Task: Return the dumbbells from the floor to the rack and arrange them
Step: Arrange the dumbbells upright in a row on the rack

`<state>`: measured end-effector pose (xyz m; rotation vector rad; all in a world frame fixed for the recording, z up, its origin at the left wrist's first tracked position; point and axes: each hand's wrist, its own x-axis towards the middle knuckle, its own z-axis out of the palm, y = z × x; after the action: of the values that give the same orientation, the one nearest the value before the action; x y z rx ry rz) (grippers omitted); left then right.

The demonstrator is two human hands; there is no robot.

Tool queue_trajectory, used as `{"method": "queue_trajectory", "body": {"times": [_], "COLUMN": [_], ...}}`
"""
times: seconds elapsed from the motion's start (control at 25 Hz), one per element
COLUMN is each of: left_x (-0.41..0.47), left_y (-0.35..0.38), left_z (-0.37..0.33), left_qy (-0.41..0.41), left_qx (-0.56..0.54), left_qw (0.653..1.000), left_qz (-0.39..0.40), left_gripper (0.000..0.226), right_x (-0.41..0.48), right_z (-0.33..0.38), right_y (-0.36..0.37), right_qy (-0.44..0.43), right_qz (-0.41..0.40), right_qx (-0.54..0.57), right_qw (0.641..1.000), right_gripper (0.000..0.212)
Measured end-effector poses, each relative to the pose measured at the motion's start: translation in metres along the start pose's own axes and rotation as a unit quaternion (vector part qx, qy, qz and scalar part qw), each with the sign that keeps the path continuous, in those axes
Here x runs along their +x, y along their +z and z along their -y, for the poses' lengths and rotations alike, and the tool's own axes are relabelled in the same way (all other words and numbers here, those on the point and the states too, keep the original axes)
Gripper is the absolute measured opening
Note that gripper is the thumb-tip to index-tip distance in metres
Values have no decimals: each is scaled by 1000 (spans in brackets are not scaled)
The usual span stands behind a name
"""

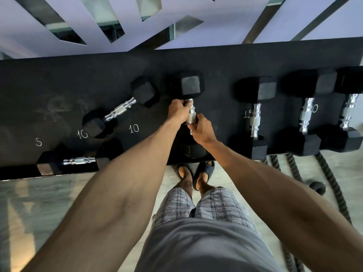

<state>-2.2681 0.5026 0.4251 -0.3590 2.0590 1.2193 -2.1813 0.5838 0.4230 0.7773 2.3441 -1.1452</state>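
A black hex dumbbell (191, 85) with a chrome handle lies front-to-back on the black rack shelf (59, 85), at the middle. My left hand (179, 110) grips the upper part of its handle. My right hand (202, 130) grips the lower part, just below the left one. The dumbbell's near head is partly hidden behind my right wrist. A smaller dumbbell (119, 108) lies askew to the left, near the chalked "10" marks. Another small dumbbell (78, 160) lies sideways at the shelf's front left edge, by the "5".
To the right, three larger dumbbells (255, 118) (305, 114) (347, 112) stand in a row near "15" and another chalk number. Thick battle ropes (332, 181) lie on the floor under the shelf's right end. My sandalled feet (194, 175) stand close to the shelf edge.
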Motion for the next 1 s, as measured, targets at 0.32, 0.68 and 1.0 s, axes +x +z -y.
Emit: {"method": "queue_trajectory", "body": {"times": [0.32,0.68,1.0], "left_x": [-11,-49,-79], "left_y": [7,-29,-123], "left_z": [22,35,80], "left_qy": [-9,9,-19], "left_qx": [31,175,211], "left_qw": [999,984,970], "left_qz": [7,-28,-119], "left_gripper": [30,18,19], "right_x": [-11,-39,-48], "right_z": [-19,-15,48], "right_y": [19,7,61], "right_qy": [22,-137,-126], "right_qz": [24,-117,37], "right_qx": [4,-88,4], "right_qw": [999,980,991], "right_gripper": [29,18,16]}}
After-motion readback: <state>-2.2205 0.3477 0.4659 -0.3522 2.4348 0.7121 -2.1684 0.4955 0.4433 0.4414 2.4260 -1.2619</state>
